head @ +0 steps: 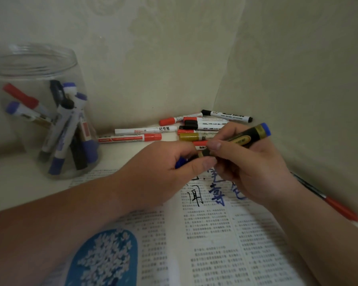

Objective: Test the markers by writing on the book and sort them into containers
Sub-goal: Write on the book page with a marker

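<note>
At the left back edge of the table (19, 182), a clear jar (33, 65) is standing upright and holding sorted markers (64, 129), which are leaning against its wall with red, blue and black caps showing.

Along the back edge, toward the corner where the two walls meet, loose markers (194, 129) are lying in a flat pile, probably waiting to be tested.

In front of that pile, you are bringing both hands together over the open book (215, 234). Your left hand (163, 168) is curling its fingers round a blue cap (181, 162) at the near end of a black and gold marker (242, 137). Your right hand (252, 168) is gripping the barrel of that marker, whose blue far end is pointing up and to the right. You are holding it level above the page, which suits pulling the cap off or pushing it back on. I cannot tell which.

The book is lying open along the front edge under your forearms, and blue and black handwriting (216, 193) is showing on its right page just below your hands.

Near the right edge, a thin red pen (337, 207) is lying beside the book, well apart from the pile.
</note>
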Demonstrator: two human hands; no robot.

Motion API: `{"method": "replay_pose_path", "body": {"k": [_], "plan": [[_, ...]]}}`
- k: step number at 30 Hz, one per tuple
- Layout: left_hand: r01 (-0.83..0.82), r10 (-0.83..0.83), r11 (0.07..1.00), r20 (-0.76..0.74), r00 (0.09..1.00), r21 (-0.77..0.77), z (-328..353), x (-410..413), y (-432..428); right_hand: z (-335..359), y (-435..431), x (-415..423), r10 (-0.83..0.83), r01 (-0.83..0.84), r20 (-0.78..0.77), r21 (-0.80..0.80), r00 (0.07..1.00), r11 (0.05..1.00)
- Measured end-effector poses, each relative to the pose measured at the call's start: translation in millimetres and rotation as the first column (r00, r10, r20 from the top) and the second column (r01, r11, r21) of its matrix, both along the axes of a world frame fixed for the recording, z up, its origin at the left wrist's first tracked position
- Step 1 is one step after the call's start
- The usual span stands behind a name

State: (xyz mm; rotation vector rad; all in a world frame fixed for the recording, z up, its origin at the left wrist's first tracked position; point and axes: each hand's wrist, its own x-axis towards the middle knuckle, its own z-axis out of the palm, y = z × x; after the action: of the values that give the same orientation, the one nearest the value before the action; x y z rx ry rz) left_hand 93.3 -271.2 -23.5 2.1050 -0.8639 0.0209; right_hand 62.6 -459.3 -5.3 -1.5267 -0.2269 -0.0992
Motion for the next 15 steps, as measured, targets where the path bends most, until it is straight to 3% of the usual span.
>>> {"method": "replay_pose_path", "body": {"k": [6, 11, 15], "plan": [[-0.116, 0.083, 0.968, -0.152, 0.985, -0.223, -5, 5, 8, 4, -21, 5, -0.255, 0.254, -0.013, 0.134, 0.967, 0.958], [-0.167, 0.160, 0.975, -0.058, 0.985, -0.144, -10, 12, 9, 21, -21, -3, -0.149, 0.130, -0.150, -0.125, 0.977, 0.984], [-0.145, 0.144, 0.983, -0.019, 0.989, -0.115, -13, 14, 8, 34, -13, -15, -0.032, -0.042, -0.214, -0.330, 0.976, 0.943]]}}
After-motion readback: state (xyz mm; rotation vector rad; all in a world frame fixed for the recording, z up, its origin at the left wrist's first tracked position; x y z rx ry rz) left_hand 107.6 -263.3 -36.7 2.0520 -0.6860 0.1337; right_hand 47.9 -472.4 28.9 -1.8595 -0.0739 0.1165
